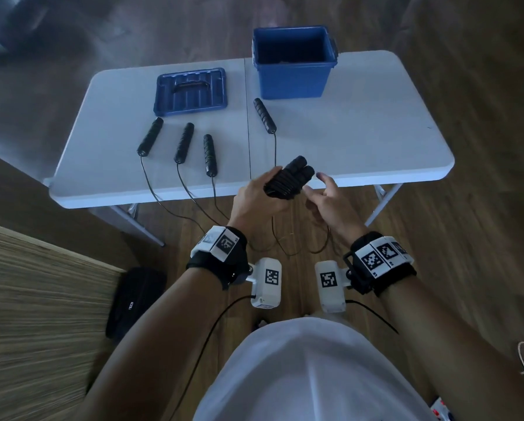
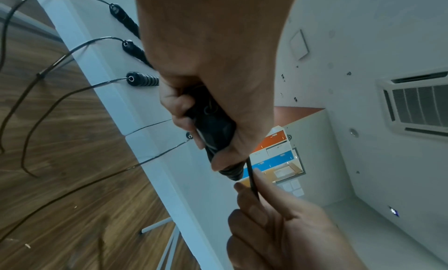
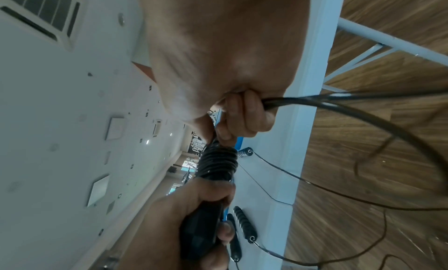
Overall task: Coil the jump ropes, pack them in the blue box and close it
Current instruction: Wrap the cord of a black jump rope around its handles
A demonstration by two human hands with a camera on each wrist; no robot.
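1. Plainly, from the head view: the left hand grips the bundle of black ribbed jump-rope handles wound with thin black cord just above the white folding surface. The right hand, fingers loosely spread, feeds cord. Lay each turn snug beside the last — slack would unravel. The open blue plastic box stands at the far edge, its blue lid apart; four loose black handles lie between.
2. Left wrist: cord runs taut from bundle to right fingers.
3. Right wrist: the right hand's fingers curl round the slack loop. Trailing cords on the wooden floor could snag.
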